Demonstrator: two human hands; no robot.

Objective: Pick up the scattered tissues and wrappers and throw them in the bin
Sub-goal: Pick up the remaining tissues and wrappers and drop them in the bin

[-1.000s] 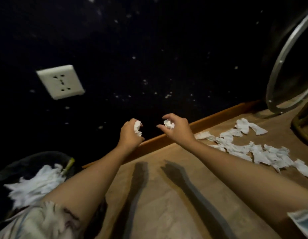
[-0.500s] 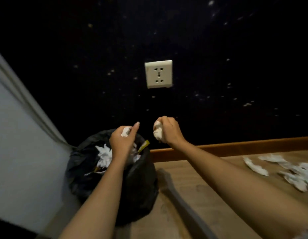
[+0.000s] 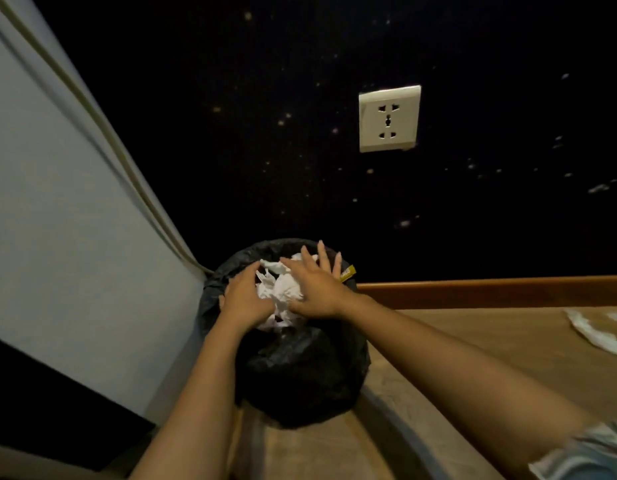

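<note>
Tissues (image 3: 283,292) sit heaped in the mouth of the bin (image 3: 300,375), a black-lined bin standing on the floor at the corner where the pale wall (image 3: 75,237) meets the dark wall (image 3: 231,133). The heap is crumpled and roundish, so it has no clear long axis and points no particular way; the bin's own axis runs upright, its mouth facing up.

Both hands are over that mouth. The left hand (image 3: 244,299) lies on the left side of the heap with its fingers reaching down over the tissues; whether they pinch any I cannot tell. The right hand (image 3: 314,289) lies on the right side, its fingers (image 3: 322,254) straight and spread wide, holding nothing, seemingly pressing the pile down.

The heap looks level with the rim or above it, so I judge the main risk to be spillage: when the hands lift, springy tissue may rise and tumble over the edge onto the floor, or a scrap may cling to a palm and come away with it. Pressing off-centre could also tip the light bin or drag the liner inward. A yellow wrapper (image 3: 348,273) pokes out over the far right rim and could slide off.

More tissues (image 3: 598,334) lie on the floor towards its right edge, near the wooden skirting (image 3: 490,292), so the task looks unfinished.
</note>
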